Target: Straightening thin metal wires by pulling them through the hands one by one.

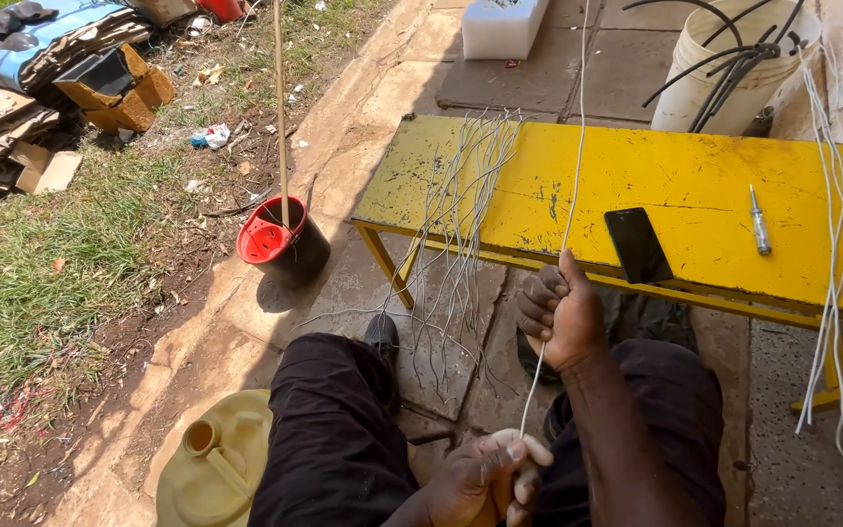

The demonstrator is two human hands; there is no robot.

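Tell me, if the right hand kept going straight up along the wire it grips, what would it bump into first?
Probably the yellow bench: the right hand sits just below its front edge, close to the black phone. Depth is hard to judge.

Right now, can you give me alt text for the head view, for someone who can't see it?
A seated person pulls a thin white wire taut between two hands: the right hand grips it higher up, the left hand pinches it lower, near the lap. Ahead stands a yellow bench with a dark phone, a screwdriver and a bundle of pale wires draped over its edge.
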